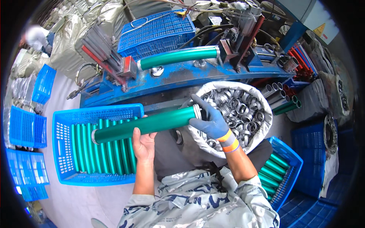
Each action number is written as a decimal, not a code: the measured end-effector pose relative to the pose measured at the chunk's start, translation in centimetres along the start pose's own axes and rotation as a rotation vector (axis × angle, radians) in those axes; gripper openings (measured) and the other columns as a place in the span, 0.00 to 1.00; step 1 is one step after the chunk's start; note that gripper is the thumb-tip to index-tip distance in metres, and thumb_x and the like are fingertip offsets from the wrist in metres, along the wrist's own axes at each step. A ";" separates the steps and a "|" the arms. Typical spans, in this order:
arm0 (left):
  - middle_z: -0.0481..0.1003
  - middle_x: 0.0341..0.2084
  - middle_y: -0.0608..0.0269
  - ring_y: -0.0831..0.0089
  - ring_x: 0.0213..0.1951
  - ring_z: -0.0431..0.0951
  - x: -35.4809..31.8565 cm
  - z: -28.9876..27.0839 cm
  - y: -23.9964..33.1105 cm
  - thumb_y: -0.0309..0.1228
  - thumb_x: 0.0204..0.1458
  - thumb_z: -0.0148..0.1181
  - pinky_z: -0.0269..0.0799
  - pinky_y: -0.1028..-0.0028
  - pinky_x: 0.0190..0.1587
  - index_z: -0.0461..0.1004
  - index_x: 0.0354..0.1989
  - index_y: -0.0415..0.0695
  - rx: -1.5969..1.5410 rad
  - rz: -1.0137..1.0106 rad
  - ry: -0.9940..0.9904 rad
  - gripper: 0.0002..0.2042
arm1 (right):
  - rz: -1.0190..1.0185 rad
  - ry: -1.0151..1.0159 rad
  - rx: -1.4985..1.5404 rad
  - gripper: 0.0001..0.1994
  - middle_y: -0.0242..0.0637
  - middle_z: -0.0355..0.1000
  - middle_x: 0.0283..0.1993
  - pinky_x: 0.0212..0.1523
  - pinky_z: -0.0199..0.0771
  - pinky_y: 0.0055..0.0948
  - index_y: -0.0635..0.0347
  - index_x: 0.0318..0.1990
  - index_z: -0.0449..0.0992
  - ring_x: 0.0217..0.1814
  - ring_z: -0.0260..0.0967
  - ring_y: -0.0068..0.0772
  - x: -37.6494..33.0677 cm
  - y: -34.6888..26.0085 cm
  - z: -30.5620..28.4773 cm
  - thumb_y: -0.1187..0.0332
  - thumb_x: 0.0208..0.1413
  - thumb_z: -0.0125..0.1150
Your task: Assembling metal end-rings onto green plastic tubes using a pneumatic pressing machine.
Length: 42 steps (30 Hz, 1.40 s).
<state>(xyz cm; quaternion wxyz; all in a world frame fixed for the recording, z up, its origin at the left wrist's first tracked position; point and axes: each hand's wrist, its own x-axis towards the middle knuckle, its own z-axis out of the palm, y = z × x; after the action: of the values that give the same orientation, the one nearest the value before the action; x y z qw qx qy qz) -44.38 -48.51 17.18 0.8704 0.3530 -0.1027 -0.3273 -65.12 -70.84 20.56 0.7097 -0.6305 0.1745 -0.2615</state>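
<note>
Left hand (pixel 144 147), bare, cradles the green tube (pixel 148 124) around mid-length from below; right hand (pixel 211 119), blue-gloved, clamps its right end. Tube: straight, glossy metallic green, silver collar (pixel 94 136) each end. Held between blue crate (pixel 99 180) of similar tubes and white sack (pixel 267 123) of silver rings (pixel 242 109). Second tube (pixel 178 57) sits across blue machine (pixel 171 82) beyond.

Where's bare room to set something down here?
Pale floor shows bare below the left-hand blue basket, beside the patterned clothing, and in a strip between that basket and the blue crates at far left. The basket is crowded with green tubes, the sack with metal rings.
</note>
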 end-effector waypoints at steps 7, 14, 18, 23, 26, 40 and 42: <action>0.79 0.69 0.49 0.53 0.69 0.81 0.2 0.3 0.4 0.45 0.73 0.66 0.81 0.48 0.71 0.77 0.69 0.43 -0.096 -0.050 -0.037 0.24 | -0.020 0.025 0.482 0.45 0.42 0.76 0.72 0.69 0.76 0.29 0.68 0.85 0.59 0.69 0.74 0.25 -1.9 1.4 -1.4 0.75 0.60 0.72; 0.78 0.69 0.47 0.53 0.69 0.81 -1.5 2.6 -0.2 0.45 0.73 0.65 0.81 0.47 0.70 0.75 0.70 0.42 -0.094 -0.069 -0.065 0.25 | -0.189 0.061 0.446 0.51 0.44 0.72 0.76 0.66 0.83 0.34 0.57 0.86 0.58 0.73 0.75 0.35 -3.1 2.0 -2.1 0.46 0.64 0.79; 0.78 0.69 0.48 0.53 0.69 0.80 -2.2 3.1 0.2 0.46 0.73 0.66 0.82 0.47 0.70 0.76 0.70 0.42 -0.146 -0.086 -0.058 0.25 | -0.041 -0.029 1.147 0.44 0.45 0.59 0.84 0.78 0.78 0.56 0.44 0.88 0.52 0.80 0.69 0.53 -4.8 0.4 -2.4 0.52 0.72 0.71; 0.80 0.67 0.46 0.52 0.68 0.81 -2.7 3.8 0.2 0.45 0.70 0.70 0.84 0.48 0.68 0.78 0.67 0.42 -0.202 -0.114 -0.072 0.25 | -0.085 -0.154 1.432 0.40 0.43 0.61 0.83 0.73 0.85 0.53 0.48 0.87 0.55 0.80 0.68 0.60 -7.4 0.3 -2.3 0.56 0.74 0.69; 0.80 0.67 0.46 0.52 0.68 0.81 -2.9 3.9 -0.1 0.46 0.70 0.69 0.83 0.48 0.69 0.78 0.67 0.40 -0.253 -0.157 -0.068 0.25 | -0.087 -0.103 1.386 0.41 0.40 0.67 0.78 0.69 0.90 0.50 0.51 0.85 0.57 0.70 0.74 0.51 -8.3 -0.8 -2.0 0.54 0.72 0.71; 0.80 0.68 0.47 0.52 0.69 0.80 -3.7 4.3 -1.4 0.45 0.70 0.69 0.80 0.48 0.72 0.77 0.68 0.39 -0.226 -0.211 -0.081 0.27 | -0.139 0.214 0.797 0.41 0.43 0.79 0.69 0.54 0.92 0.31 0.65 0.80 0.66 0.59 0.85 0.33 -9.4 -1.1 -2.3 0.77 0.58 0.77; 0.79 0.68 0.48 0.52 0.70 0.80 -4.1 4.9 -1.3 0.46 0.71 0.68 0.80 0.48 0.72 0.76 0.69 0.40 -0.164 -0.196 -0.092 0.27 | -0.141 0.218 0.744 0.41 0.39 0.78 0.69 0.56 0.83 0.23 0.71 0.81 0.64 0.57 0.80 0.19 -9.3 -1.9 -2.1 0.85 0.59 0.68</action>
<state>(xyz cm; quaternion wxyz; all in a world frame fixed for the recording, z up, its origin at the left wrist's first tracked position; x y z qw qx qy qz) -50.15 -49.29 20.07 0.8548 0.2735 -0.0803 -0.4337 -74.09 -67.09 21.36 0.8473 -0.3091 0.0984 -0.4206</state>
